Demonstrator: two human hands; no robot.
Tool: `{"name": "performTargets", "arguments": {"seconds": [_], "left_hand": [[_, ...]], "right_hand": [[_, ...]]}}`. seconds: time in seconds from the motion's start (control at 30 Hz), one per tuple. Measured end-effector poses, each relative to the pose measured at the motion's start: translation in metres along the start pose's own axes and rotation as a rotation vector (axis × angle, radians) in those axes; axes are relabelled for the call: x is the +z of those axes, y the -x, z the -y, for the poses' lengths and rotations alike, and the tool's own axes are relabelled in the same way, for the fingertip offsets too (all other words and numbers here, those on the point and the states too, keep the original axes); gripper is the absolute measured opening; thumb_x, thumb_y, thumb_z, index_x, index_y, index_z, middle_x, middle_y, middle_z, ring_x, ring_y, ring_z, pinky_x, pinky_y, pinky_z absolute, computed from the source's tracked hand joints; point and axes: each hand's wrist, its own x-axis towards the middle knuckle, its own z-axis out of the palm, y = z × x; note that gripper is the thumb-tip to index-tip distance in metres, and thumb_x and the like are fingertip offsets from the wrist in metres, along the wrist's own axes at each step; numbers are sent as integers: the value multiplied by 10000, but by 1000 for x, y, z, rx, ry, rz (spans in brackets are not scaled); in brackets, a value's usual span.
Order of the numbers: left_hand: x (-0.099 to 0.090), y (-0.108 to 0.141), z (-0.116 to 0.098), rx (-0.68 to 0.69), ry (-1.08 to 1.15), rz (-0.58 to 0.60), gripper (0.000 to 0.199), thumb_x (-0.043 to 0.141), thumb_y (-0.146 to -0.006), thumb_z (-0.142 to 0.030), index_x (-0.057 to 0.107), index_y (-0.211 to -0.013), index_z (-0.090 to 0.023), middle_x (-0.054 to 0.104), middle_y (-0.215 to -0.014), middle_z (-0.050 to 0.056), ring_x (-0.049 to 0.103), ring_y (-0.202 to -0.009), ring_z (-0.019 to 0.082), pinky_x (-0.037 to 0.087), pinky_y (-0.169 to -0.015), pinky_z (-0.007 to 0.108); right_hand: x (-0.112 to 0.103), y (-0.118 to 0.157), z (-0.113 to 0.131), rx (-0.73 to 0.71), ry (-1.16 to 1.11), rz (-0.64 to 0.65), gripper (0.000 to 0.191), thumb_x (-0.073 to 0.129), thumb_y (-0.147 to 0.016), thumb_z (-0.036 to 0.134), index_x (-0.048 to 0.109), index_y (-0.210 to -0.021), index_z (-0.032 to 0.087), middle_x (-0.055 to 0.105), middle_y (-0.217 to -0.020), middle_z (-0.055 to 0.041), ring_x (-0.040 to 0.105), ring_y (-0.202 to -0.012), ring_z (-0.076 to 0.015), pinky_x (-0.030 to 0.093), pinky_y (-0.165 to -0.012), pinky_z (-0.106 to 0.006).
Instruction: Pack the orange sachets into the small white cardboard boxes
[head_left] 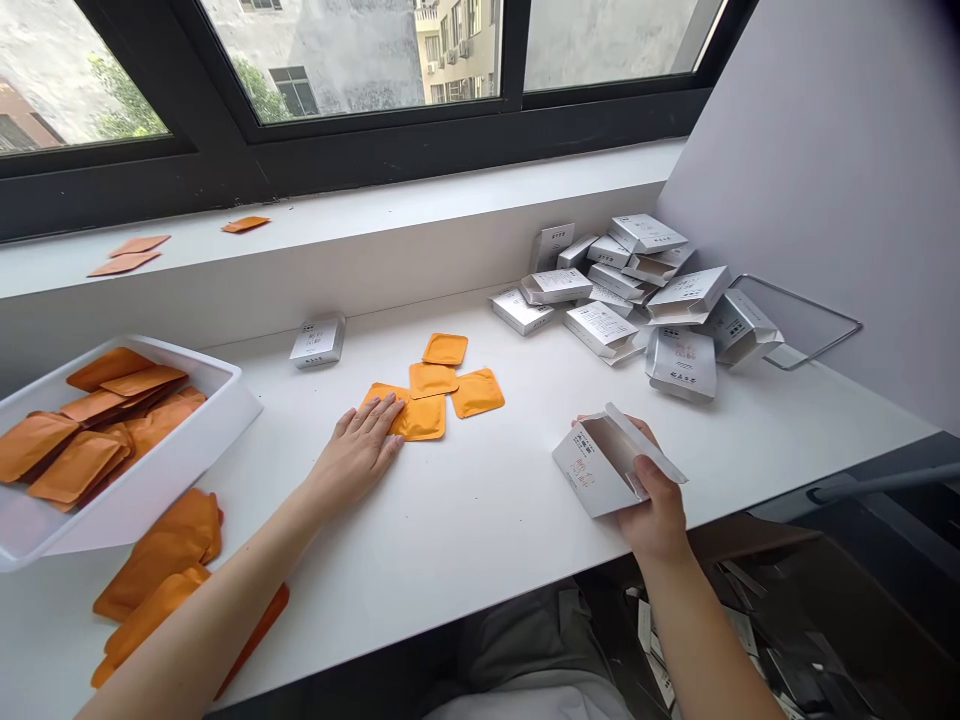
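The left hand (358, 450) lay flat and open on the worktop (465, 570), its fingertips (391, 408) pressing on the nearest of a loose cluster of orange sachets (424, 418). Well apart from it, near the worktop's front edge, the right hand (660, 510) was clenched around a white box (600, 465), with its flap raised and its inside showing. Whether anything lay inside could not be told.

At the worktop's left end stood a white tray (199, 362), running out of view and filled with overlapping orange sachets (79, 465). A second pile of sachets (161, 560) lay on the worktop just in front of the tray, partly under the left forearm (225, 610), and reached the front edge.

Toward the back right corner, a heap of white boxes (645, 290) lay jumbled against a pale partition (810, 150), several with flaps open. A wire frame (817, 320) stood just beyond them, and a single box (318, 342) stood alone near the back edge.

Three more sachets (139, 255) rested on the window sill (375, 205) behind. Below the front edge at the right, a dim container (810, 600) held white slips, too dark to make out well.
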Motion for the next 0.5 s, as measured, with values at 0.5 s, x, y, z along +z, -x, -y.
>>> {"name": "performTargets", "arguments": {"seconds": [0.5], "left_hand": [[4,-2,1,17,26,-95,544,251,-973,-445,297,-1471,-230,344,-1524,45,302,-1383,251,244,-1122,451]], "right_hand": [[-3,0,-4,15,-88,7,403,548,-799,523,569,-1143,314,634,-1145,-38,616,-959,-282,510,-683,-364]]}}
